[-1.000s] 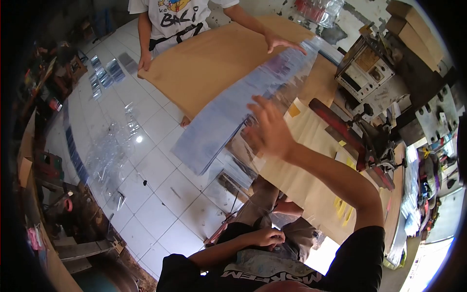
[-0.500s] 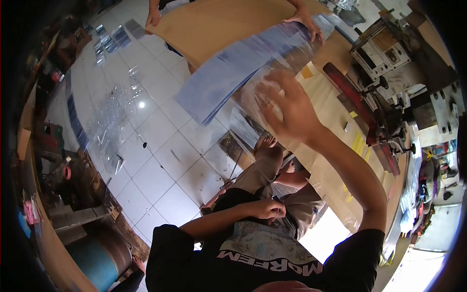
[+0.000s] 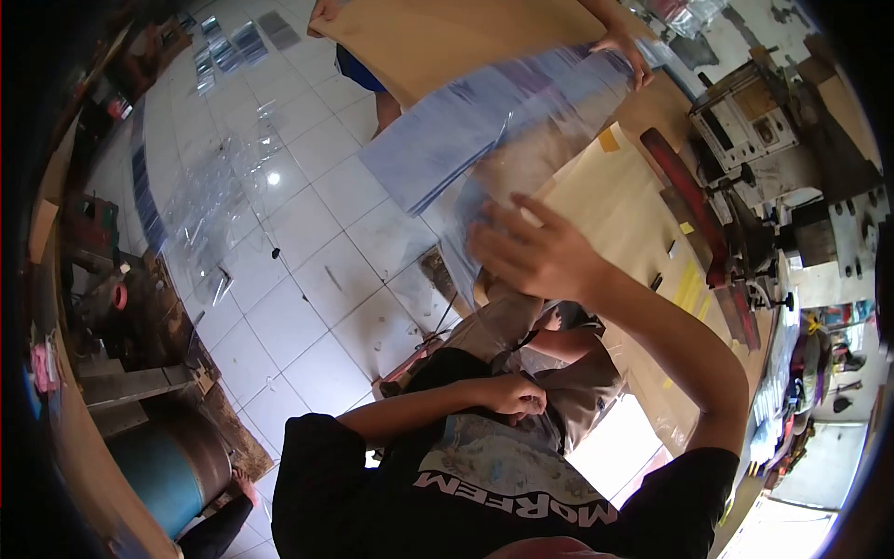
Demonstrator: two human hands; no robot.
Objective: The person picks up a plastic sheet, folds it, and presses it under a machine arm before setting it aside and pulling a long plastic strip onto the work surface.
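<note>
My left hand (image 3: 517, 397) rests in my lap with its fingers curled closed; nothing sticks out of it. Raised over the near end of the worktable is my right hand (image 3: 538, 253), its fingers bent and blurred by motion. Clear plastic film (image 3: 458, 228) hangs beside those fingertips, and I cannot make out whether they grip it. Just beyond lies a stack of bluish transparent plastic sheets (image 3: 419, 168), overhanging the table's left edge. Another person's hand (image 3: 629, 58) rests on the far end of this stack.
The other person's second hand (image 3: 326, 9) holds a large brown board (image 3: 447, 42). A red metal bar (image 3: 684, 200) with clamps and a machine (image 3: 745, 121) stand at right. Loose clear film (image 3: 209, 205) litters the tiled floor (image 3: 317, 238). A blue drum (image 3: 158, 475) stands lower left.
My right hand has moved down towards me, off the film-covered area. My left hand stays in my lap. The whole view has shifted slightly.
</note>
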